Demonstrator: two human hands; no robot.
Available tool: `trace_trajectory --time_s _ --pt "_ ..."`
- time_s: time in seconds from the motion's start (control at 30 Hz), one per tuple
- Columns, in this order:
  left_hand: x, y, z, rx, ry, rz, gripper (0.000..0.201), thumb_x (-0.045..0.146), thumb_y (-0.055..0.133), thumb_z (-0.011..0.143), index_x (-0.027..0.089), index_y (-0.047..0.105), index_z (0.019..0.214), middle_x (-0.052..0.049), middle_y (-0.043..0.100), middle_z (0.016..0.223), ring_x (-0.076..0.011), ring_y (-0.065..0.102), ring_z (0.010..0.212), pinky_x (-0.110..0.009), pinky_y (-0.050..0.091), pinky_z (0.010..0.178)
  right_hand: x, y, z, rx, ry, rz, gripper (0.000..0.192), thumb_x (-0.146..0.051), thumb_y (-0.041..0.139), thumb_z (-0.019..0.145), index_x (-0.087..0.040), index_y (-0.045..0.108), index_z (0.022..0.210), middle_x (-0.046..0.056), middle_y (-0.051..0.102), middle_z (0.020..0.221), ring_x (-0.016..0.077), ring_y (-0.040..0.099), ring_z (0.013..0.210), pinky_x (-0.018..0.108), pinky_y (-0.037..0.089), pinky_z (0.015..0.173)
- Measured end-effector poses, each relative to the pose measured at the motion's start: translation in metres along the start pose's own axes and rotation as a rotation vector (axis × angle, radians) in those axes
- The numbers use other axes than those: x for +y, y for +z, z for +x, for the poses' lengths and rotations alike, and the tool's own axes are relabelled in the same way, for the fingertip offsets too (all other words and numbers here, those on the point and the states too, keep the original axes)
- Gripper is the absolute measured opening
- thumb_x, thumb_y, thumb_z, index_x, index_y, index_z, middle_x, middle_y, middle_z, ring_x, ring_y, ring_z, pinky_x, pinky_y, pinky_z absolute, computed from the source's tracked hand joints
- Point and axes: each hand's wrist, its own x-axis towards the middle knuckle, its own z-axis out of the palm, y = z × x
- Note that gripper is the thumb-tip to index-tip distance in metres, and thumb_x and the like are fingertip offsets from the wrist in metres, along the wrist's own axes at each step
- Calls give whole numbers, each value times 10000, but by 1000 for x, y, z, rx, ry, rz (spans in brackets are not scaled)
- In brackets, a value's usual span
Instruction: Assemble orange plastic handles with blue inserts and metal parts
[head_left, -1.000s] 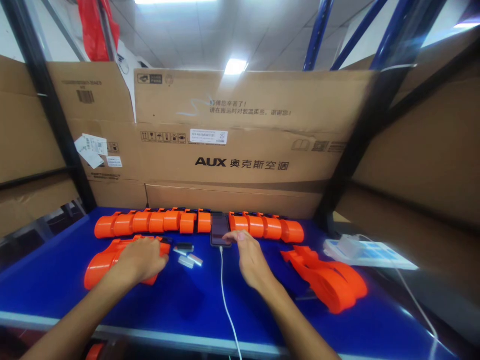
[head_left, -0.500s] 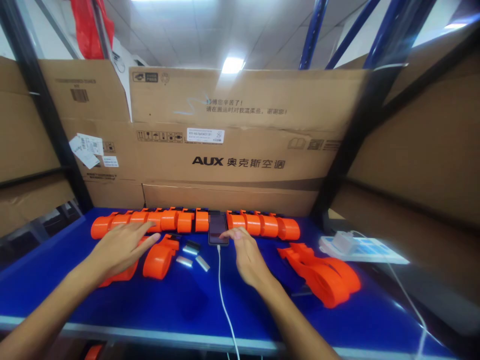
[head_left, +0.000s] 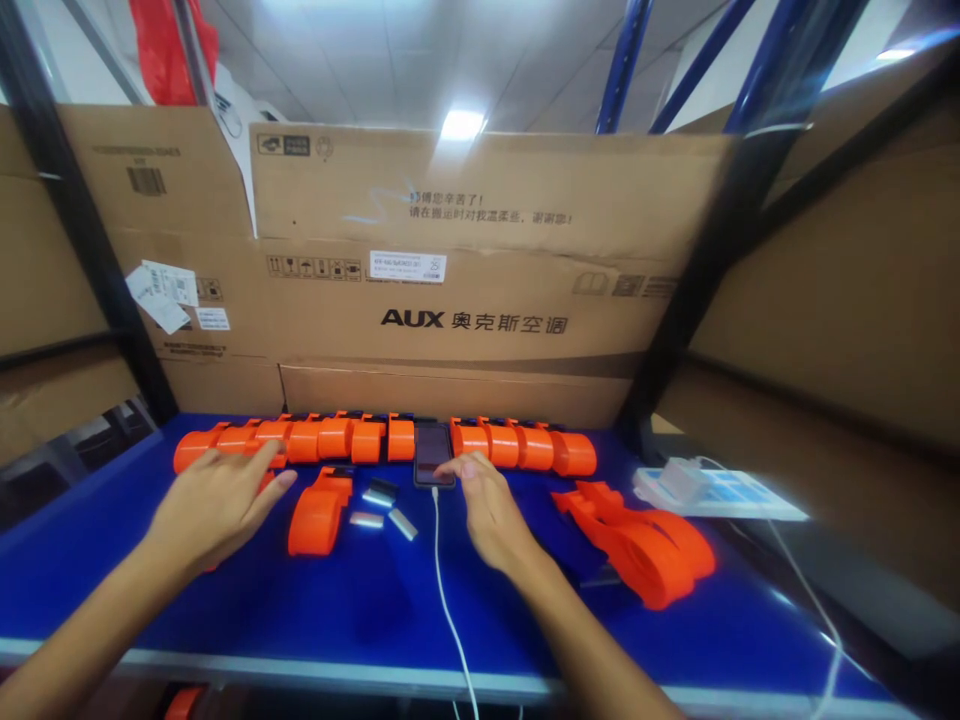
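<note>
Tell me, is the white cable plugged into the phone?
Yes, the white cable runs up the table into the bottom end of the phone.

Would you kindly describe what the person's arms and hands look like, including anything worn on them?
Both arms are bare from the bottom edge of the picture up to the wrists; no sleeve shows. The left hand and the right hand wear no gloves, and I can make out no ring, watch or bracelet. The fingers are uncovered, with short nails. No markings or tape are visible on either arm.

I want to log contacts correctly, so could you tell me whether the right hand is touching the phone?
Touching. The head view shows the right hand with its fingertips resting on the near edge of the phone, no blue table between them.
</note>
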Motion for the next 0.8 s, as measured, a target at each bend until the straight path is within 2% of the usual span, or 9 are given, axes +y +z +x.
trace_trajectory --time_s 0.07,0.17,0.3,0.4,0.5,0.57,0.67,0.73,0.8 --pt "9 -23 9 15 44 128 582 518 337 931 111 590 1260 -200 696 929 -393 623 909 -545 394 876 -1 2 1 -27 8 15 472 -419 256 1038 -216 678 978 72 688 954 227 622 941 378 498 855" --pt "43 -39 17 67 225 16 523 517 391 924 156 611 1232 -169 693 1051 -364 614 954 -532 367 930 -2 10 3 -38 67 104 392 -443 336 1022 -218 640 1126 51 684 873 205 627 841 340 503 777" --pt "112 -19 11 -54 529 -345 431 480 550 876 249 645 1227 -130 705 1076 -348 625 970 -508 354 949 3 22 5 -64 211 369 468 -496 327 1009 -203 520 1320 15 677 743 157 585 598 270 470 562" --pt "152 2 6 -66 569 -585 414 427 626 841 254 665 1215 -144 709 1051 -365 629 974 -520 353 948 12 25 6 -106 333 516 437 -529 424 965 -196 598 1188 -15 629 629 126 504 460 231 378 436" --pt "168 7 13 -25 513 -785 404 386 624 853 265 647 1238 -129 704 1083 -346 621 996 -537 346 982 19 21 9 5 402 607 363 -528 551 894 -195 652 997 -32 579 584 112 481 459 217 361 441" --pt "169 6 24 -27 452 -948 391 376 575 891 286 609 1270 -96 662 1213 -319 577 1112 -523 342 1032 21 16 11 92 439 638 345 -525 619 843 -195 663 934 -35 566 580 109 480 471 217 363 455" --pt "166 12 45 2 221 -1259 449 400 498 940 296 497 1377 -67 465 1474 -276 394 1354 -445 333 1092 20 9 12 143 499 682 351 -525 664 803 -200 665 936 -46 540 567 97 443 449 212 326 439" --pt "166 23 56 -153 43 -1442 498 434 550 918 304 480 1393 -61 419 1513 -269 381 1371 -397 374 1063 18 7 13 162 507 718 357 -524 663 808 -208 651 973 -57 508 560 91 414 440 207 296 427" --pt "168 37 63 -409 -99 -1649 460 476 576 897 248 573 1297 -105 572 1366 -278 531 1233 -369 448 964 17 7 13 187 492 732 355 -517 653 824 -219 625 1014 -66 483 567 87 396 443 205 298 427"
